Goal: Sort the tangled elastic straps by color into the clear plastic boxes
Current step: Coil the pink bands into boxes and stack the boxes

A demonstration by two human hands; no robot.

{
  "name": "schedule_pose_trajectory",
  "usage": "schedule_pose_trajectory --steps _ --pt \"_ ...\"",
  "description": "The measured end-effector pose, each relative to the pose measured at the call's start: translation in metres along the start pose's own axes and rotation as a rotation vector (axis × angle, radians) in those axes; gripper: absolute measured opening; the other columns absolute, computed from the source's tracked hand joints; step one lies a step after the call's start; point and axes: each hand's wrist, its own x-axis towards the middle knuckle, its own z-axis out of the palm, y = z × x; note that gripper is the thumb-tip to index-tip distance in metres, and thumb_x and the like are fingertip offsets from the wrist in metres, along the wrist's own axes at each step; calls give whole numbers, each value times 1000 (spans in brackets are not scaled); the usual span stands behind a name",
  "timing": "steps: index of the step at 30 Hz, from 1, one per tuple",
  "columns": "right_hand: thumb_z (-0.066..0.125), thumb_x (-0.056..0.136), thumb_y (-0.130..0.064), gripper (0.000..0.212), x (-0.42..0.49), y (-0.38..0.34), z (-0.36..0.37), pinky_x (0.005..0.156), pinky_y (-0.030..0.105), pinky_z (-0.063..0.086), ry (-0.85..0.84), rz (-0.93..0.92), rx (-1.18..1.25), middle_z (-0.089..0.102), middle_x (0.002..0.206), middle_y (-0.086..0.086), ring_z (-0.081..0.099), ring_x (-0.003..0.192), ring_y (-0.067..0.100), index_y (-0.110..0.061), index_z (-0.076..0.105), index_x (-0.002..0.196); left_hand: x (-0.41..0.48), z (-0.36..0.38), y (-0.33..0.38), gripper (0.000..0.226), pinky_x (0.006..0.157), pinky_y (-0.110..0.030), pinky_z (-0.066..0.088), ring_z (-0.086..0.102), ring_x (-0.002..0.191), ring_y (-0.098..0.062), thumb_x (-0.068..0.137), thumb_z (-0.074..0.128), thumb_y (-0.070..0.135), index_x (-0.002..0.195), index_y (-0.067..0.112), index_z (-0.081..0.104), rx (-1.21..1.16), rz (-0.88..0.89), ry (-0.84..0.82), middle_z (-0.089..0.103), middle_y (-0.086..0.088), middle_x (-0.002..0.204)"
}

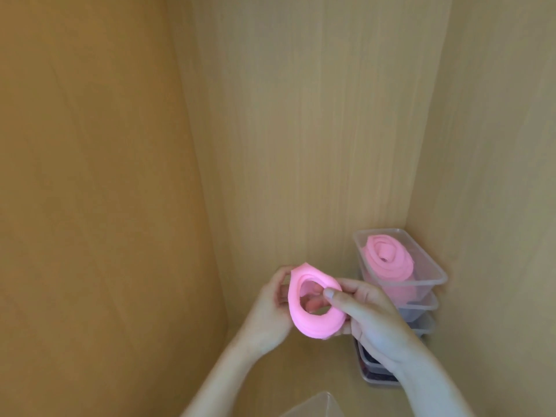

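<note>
The pink strap (313, 325) is wound into a loose ring and held in the air between both hands, above the surface. The left hand (270, 311) cups its far side with curled fingers, some of them showing through the hole in the ring. The right hand (370, 317) pinches the near rim, thumb on top and fingers below.

The step in hand looks like finishing the coil and dropping it in with its own colour. To do that well, the right thumb should pin the loose end flat against the winding, so that the elastic cannot spring open. The ring should also be squeezed tighter than it is now, since the box has little room to spare. It should then travel to the right of the right hand and go down beside the roll already there, not on top of it.

Just beyond the right hand stands a stack of clear boxes. The top box (427, 291) holds a pink roll (388, 260). The lower boxes (376, 376), partly hidden behind the right wrist, hold something dark that I cannot make out.

Below both forearms, at the frame's lower edge, sits a clear plastic piece (319, 404), either a lid or a box corner. The surface (301, 371) is pale wood. Wooden panels (301, 115) close in behind and on both sides of the hands, like the inside of a cupboard.
</note>
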Motion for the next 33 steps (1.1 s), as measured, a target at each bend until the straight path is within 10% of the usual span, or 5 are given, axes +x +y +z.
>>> schedule_pose_trajectory --steps 7,14,22,33 --pt "76 89 -25 25 -4 14 0 73 34 61 -13 69 -179 77 106 3 74 97 18 -30 76 114 -1 -8 -16 3 84 -58 58 72 89 -37 91 74 16 92 14 75 22 -84 185 74 -12 95" --pt "87 66 -17 46 -7 38 6 67 30 59 210 -9 -91 76 99 6 74 90 22 -13 65 106 -3 -12 -27 30 81 -51 62 73 88 -37 95 58 -7 120 9 62 -392 -276 108 73 -24 106" --pt "87 73 -21 20 -8 45 -1 59 29 56 217 -115 -121 76 87 9 70 75 18 -27 77 89 -12 -20 -35 41 63 -37 62 72 76 -33 91 52 -17 131 -9 51 -650 -419 -8 69 -31 99" --pt "73 81 -8 24 -3 66 7 66 17 49 408 -224 7 68 78 -7 63 74 7 -5 56 98 -26 7 -40 36 83 -38 58 72 94 -29 80 64 -1 115 -1 72 -793 -477 -94 72 -22 110"
